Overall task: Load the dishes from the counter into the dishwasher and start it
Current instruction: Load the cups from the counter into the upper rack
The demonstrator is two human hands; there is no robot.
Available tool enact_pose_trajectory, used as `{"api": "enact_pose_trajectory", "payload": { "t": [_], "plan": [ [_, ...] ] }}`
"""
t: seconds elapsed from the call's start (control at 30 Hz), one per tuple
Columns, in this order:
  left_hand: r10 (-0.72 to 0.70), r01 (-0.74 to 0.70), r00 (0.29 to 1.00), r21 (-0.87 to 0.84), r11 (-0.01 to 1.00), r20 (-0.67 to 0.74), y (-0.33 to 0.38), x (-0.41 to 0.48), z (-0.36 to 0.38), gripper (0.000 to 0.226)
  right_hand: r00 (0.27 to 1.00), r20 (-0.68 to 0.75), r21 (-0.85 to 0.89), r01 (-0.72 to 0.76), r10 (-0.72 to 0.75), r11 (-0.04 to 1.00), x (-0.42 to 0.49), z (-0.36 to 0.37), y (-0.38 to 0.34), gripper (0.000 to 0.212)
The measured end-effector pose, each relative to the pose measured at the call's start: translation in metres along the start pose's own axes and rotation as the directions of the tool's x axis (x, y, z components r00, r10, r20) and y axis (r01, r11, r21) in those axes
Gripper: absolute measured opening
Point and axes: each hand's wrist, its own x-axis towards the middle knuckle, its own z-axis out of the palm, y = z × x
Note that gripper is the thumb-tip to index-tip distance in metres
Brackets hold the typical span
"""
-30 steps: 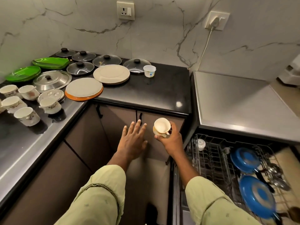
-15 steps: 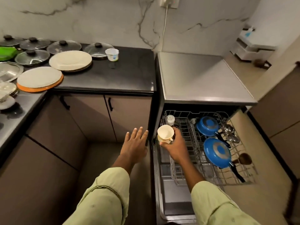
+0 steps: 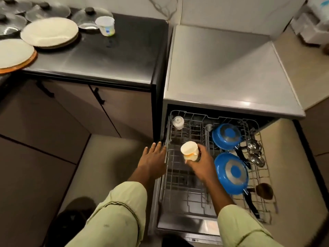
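Head view: we judge the cup (image 3: pixel 190 150), held above the dishwasher rack (image 3: pixel 170 122) near the blue pans (image 3: pixel 227 136), could topple between tines if released crooked. The right hand (image 3: pixel 202 164) has its fingers (image 3: pixel 202 147) curled round the cup. The left hand (image 3: pixel 154 160) has straight fingers beside the rack's edge; contact unclear.

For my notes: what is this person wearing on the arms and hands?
The left sleeve and right sleeve are pale green, each ending in a stitched cuff on the forearm; the left has a few small dark specks. The left hand and right hand are bare: no gloves, rings or watch show.
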Motion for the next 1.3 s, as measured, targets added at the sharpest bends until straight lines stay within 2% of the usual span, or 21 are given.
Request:
{"api": "enact_pose_trajectory", "payload": {
  "t": [0.17,0.37,0.5,0.6,0.7,0.87,0.97,1.03,1.13,1.3],
  "plan": [
    [-0.040,0.040,0.999,0.017,0.999,0.010,0.015,0.070,0.019,0.070,0.993,0.117,-0.240,0.052,-0.025,0.969,0.064,-0.003,0.039,0.069],
    [-0.051,0.062,0.993,0.108,0.992,-0.107,0.005,0.147,0.042,0.070,0.980,0.194,-0.435,0.121,-0.038,0.892,0.145,0.018,0.069,0.077],
    [-0.131,0.136,0.984,0.034,0.990,-0.118,-0.002,0.169,0.072,0.078,0.969,0.245,-0.458,0.155,-0.043,0.876,0.191,0.043,0.082,0.081],
    [-0.168,0.170,0.967,-0.004,0.985,-0.190,0.002,0.171,0.090,0.084,0.953,0.260,-0.467,0.265,-0.156,0.843,0.214,0.068,0.086,0.072],
    [-0.188,0.194,0.951,0.002,0.981,-0.247,0.004,0.176,0.102,0.085,0.918,0.267,-0.519,0.393,-0.293,0.759,0.234,0.086,0.093,0.069],
    [-0.134,0.148,0.944,0.026,0.989,-0.300,-0.003,0.182,0.115,0.086,0.887,0.246,-0.585,0.457,-0.390,0.670,0.260,0.106,0.101,0.066],
    [-0.124,0.139,0.929,0.018,0.990,-0.350,-0.004,0.185,0.120,0.086,0.882,0.218,-0.577,0.462,-0.419,0.674,0.260,0.113,0.104,0.067],
    [-0.119,0.134,0.920,0.014,0.991,-0.374,-0.004,0.186,0.122,0.087,0.883,0.195,-0.521,0.462,-0.427,0.718,0.255,0.116,0.108,0.069],
    [-0.119,0.133,0.925,0.017,0.991,-0.361,-0.004,0.186,0.125,0.091,0.894,0.177,-0.456,0.445,-0.412,0.771,0.246,0.120,0.112,0.076],
    [-0.145,0.162,0.931,0.023,0.987,-0.335,-0.005,0.187,0.125,0.096,0.910,0.121,-0.405,0.409,-0.396,0.817,0.246,0.128,0.110,0.073]
  ]
}}
